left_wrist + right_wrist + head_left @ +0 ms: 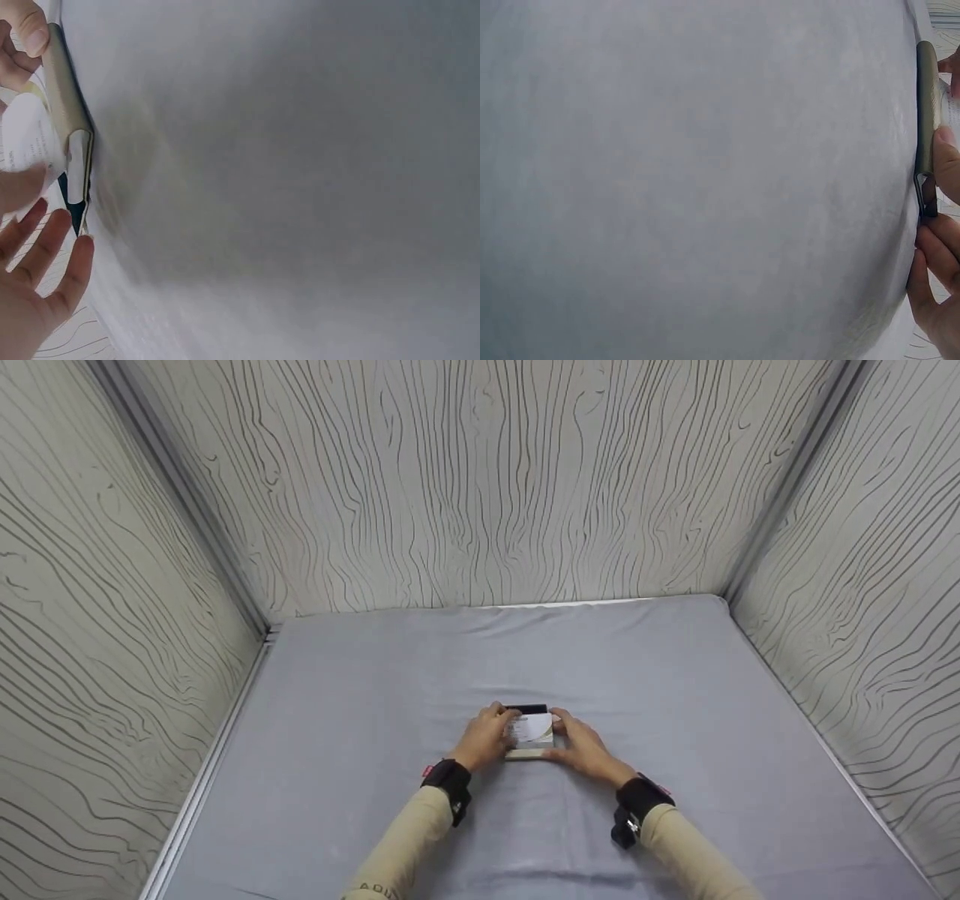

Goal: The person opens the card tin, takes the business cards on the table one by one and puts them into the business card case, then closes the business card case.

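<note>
A beige card case (525, 754) lies on the cloth with its dark part (534, 709) at the far side. Over it is a white business card (534, 727) with small print and a gold curve. My left hand (484, 739) holds the card at its left end; in the left wrist view the thumb lies over the card (30, 135) while other fingers spread beside the case (66, 90). My right hand (586, 748) grips the right end of the case (927, 97), thumb on the near edge, fingers at the far side. Parts of the fingertips are hidden.
A grey cloth (360, 697) with slight wrinkles covers the table. Wood-grain panels (480, 495) enclose it at the back and both sides, with metal corner posts (180, 495). Black straps with cameras (450, 787) sit on both wrists.
</note>
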`<state>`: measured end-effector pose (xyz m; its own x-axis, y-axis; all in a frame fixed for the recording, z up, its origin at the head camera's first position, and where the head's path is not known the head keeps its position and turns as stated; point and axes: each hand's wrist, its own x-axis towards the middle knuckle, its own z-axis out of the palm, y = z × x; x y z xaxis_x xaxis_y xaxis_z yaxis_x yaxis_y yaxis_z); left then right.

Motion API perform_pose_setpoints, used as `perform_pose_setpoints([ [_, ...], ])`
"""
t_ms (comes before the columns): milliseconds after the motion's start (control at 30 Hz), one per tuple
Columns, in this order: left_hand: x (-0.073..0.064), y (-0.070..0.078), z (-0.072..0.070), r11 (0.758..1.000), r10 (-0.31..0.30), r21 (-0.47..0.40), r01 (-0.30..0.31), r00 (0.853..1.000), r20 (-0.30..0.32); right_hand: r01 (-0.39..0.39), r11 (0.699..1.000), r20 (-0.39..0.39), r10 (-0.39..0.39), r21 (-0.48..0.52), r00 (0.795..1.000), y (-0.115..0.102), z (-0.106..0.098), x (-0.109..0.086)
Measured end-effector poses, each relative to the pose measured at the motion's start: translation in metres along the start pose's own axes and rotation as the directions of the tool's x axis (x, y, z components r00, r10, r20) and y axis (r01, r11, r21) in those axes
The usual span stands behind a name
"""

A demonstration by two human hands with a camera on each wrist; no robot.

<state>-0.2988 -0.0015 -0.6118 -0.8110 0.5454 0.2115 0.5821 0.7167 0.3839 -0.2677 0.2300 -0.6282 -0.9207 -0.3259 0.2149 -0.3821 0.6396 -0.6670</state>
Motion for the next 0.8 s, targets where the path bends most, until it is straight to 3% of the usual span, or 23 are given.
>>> perform_pose_setpoints([
  [500,-0.0031,-0.0016,0.0015,0.994,-0.074,0.086,0.062,0.987,0.141,0.015,0.999,0.000,-0.015,0.033,1.000,0.0002,0.0005,0.0001],
  [800,-0.0073,-0.0018,-0.0001,0.995,-0.031,0.100,0.015,0.987,0.158,0.020,1.000,0.009,-0.020,0.024,1.000,0.0005,0.0012,0.0004],
])
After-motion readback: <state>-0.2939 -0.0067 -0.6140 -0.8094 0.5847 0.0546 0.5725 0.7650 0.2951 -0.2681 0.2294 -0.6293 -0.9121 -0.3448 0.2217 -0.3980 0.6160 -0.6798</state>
